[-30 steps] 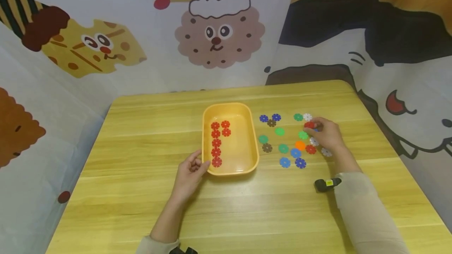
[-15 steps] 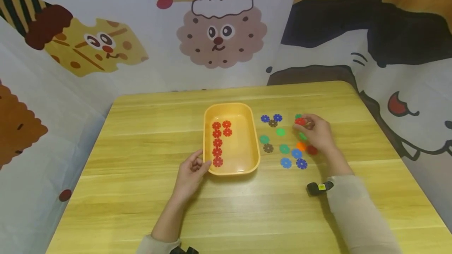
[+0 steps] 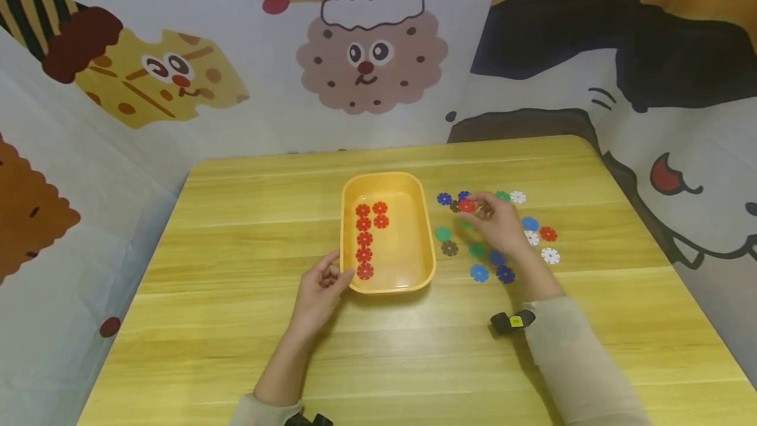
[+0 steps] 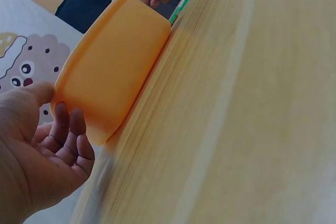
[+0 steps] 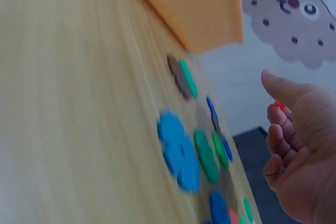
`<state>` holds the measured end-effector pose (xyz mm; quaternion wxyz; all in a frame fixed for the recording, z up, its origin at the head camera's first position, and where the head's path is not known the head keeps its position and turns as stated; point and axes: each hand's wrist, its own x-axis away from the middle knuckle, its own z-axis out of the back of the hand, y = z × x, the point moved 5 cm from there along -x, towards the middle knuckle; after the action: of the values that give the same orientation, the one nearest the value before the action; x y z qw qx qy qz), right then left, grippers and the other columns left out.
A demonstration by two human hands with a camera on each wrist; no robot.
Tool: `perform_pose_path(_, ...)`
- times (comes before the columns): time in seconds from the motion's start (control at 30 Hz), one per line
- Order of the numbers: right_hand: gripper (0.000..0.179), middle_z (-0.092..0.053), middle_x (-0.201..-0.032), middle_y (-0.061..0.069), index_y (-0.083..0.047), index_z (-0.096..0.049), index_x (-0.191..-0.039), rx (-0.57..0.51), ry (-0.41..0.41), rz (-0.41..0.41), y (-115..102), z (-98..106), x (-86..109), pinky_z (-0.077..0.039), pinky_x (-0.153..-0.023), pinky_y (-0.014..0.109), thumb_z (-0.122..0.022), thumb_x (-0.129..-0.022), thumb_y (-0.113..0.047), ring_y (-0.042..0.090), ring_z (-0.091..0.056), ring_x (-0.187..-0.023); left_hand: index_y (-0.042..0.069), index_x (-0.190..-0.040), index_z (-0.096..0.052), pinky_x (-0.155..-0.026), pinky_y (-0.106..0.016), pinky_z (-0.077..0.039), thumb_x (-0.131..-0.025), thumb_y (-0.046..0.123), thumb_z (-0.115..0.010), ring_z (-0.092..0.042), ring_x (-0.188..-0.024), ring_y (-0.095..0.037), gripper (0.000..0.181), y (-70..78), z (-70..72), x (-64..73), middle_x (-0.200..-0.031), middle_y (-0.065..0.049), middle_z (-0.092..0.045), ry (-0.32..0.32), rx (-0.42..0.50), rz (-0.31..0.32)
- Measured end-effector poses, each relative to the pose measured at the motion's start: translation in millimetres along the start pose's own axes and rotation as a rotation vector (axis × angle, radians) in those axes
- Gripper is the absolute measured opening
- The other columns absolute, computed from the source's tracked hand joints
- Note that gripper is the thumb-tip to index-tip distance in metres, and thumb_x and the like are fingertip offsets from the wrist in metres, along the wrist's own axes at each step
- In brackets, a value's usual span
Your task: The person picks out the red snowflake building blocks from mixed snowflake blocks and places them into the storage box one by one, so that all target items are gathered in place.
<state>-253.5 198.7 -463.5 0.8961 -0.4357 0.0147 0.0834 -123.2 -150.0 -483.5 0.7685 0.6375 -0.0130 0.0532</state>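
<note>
Currently, an orange-yellow rectangular plastic tray with rounded corners (image 3: 408, 242) sits on a pale wood-grain bench (image 3: 236, 235). Inside it, along its left wall, seven flat red plastic notched discs (image 3: 364, 239): a column of five, then two side by side with its far end.

Left hand (image 3: 319, 291) at the tray's near left corner. Thumb over the rim, fingers curled on the outer side; grip clamped on the tray.

Right hand (image 3: 499, 225) to the right of the tray, level with its far half. Thumb and fingers pinch one red disc of the same notched kind (image 3: 466, 206), raised above the bench. Right wrist view shows only a sliver of red at the fingers.

Loose notched discs lie right of the tray. Nearest its right wall: a green disc (image 3: 443, 233) and a brown disc (image 3: 449, 248), close together. Off its far right corner: a dark blue disc (image 3: 444, 198). Off its near right corner: a light blue disc (image 3: 480, 273), with another dark blue one (image 3: 505, 274) farther out. Farthest right of the tray: white discs (image 3: 550, 256) and a loose red disc (image 3: 548, 234). Some others partly hidden by the right hand.

Printed cartoon cloth (image 3: 236, 130) hangs beyond the tray.
</note>
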Motion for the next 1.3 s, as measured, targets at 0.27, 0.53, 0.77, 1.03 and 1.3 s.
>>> perform_pose_path(0.27, 0.044, -0.060, -0.087, 0.007, -0.008, -0.065, -0.123, -0.078, -0.067, 0.058, -33, -25, 5.4, -0.046, -0.061, 0.026, -0.080, -0.089, -0.031, 0.023, -0.054, -0.079, 0.001, -0.142, -0.054, -0.064, -0.020, -0.049, -0.095, 0.017, -0.073, -0.056, -0.074, -0.016, 0.053, -1.1, -0.3, 1.1, -0.086, -0.007, -0.062, 0.008, 0.013, 0.012)
perform_pose_path(0.53, 0.037, -0.059, -0.079, 0.006, -0.004, -0.068, -0.121, -0.141, -0.090, 0.184, -60, -43, 6.3, -0.042, -0.056, 0.025, -0.081, -0.088, -0.018, 0.021, -0.053, -0.071, -0.001, -0.141, -0.054, -0.063, -0.020, -0.048, -0.095, 0.016, -0.073, -0.056, -0.073, -0.014, 0.053, -2.6, -0.1, -0.2, -0.085, -0.006, -0.062, 0.012, 0.018, -0.002)
perform_pose_path(0.77, 0.037, -0.059, -0.077, 0.003, 0.000, -0.068, -0.117, -0.156, -0.089, 0.314, -83, -54, 5.9, -0.042, -0.060, 0.024, -0.083, -0.085, -0.012, 0.019, -0.052, -0.071, -0.001, -0.141, -0.054, -0.063, -0.019, -0.048, -0.095, 0.016, -0.073, -0.055, -0.073, -0.013, 0.053, -3.8, 0.2, -0.9, -0.085, -0.007, -0.061, 0.014, 0.032, 0.010)
perform_pose_path(1.03, 0.041, -0.064, -0.088, 0.007, -0.001, -0.068, -0.119, -0.067, -0.124, 0.341, -101, -70, 4.6, -0.049, -0.065, 0.030, -0.083, -0.084, -0.016, 0.018, -0.054, -0.075, -0.001, -0.141, -0.055, -0.063, -0.019, -0.049, -0.095, 0.015, -0.073, -0.056, -0.073, -0.014, 0.052, -3.6, -0.6, -1.2, -0.085, -0.006, -0.062, 0.015, 0.037, -0.001)
perform_pose_path(1.3, 0.043, -0.069, -0.104, 0.017, 0.003, -0.066, -0.121, -0.026, -0.215, 0.337, -113, -89, -2.9, -0.053, -0.070, 0.031, -0.082, -0.087, -0.017, 0.018, -0.059, -0.079, 0.001, -0.142, -0.054, -0.065, -0.020, -0.049, -0.095, 0.014, -0.072, -0.057, -0.075, -0.015, 0.053, -4.2, -1.2, -1.3, -0.087, -0.007, -0.063, 0.017, 0.029, 0.013)
